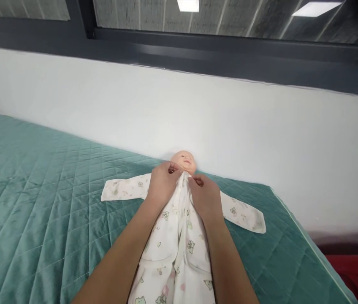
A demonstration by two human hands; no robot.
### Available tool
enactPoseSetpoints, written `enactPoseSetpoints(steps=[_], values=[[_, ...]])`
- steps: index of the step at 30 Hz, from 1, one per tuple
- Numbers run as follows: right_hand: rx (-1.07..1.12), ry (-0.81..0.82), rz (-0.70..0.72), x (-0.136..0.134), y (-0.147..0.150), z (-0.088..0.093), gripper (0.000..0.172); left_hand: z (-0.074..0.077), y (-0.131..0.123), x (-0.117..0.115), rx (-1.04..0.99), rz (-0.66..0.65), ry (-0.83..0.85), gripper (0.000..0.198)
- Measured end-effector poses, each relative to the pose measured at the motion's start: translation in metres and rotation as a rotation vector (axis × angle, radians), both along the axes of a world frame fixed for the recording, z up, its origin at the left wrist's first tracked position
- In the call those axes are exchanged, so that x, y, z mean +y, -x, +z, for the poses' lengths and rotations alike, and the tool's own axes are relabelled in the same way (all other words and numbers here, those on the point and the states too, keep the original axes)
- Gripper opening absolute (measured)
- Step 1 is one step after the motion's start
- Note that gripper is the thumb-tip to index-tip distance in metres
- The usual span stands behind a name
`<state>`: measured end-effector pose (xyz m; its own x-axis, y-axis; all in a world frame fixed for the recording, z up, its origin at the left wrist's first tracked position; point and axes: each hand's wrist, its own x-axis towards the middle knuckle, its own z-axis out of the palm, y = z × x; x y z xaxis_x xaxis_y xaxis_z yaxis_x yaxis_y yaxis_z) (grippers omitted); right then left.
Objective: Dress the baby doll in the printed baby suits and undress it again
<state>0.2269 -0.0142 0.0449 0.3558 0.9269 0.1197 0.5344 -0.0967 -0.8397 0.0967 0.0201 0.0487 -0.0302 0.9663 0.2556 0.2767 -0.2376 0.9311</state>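
Romper (pixel 179 228) neckline pinched by left hand (pixel 163 182) and right hand (pixel 204 196), close to wall (pixel 245 135)

Both forearms reach forward, left hand (pixel 163 183) and right hand (pixel 204 195) pinched closed, fingertips nearly meeting.

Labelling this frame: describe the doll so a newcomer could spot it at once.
A green quilted bed runs along a white wall. At its far edge the doll lies face up, left hand and right hand at its collar. Its bare head and white printed suit, sleeves spread, stand out against the green.
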Motion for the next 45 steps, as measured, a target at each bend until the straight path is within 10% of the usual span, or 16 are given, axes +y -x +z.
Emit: enactPoseSetpoints(steps=[21, 45], values=[[0.223, -0.248, 0.129, 0.0, -0.003, -0.007, 0.025, -0.007, 0.003, -0.002, -0.01, -0.171, -0.048, 0.015], [0.13, 0.032, 0.264, -0.001, -0.003, 0.001, 0.024, -0.002, 0.015, -0.004, -0.107, -0.4, 0.159, 0.032]])
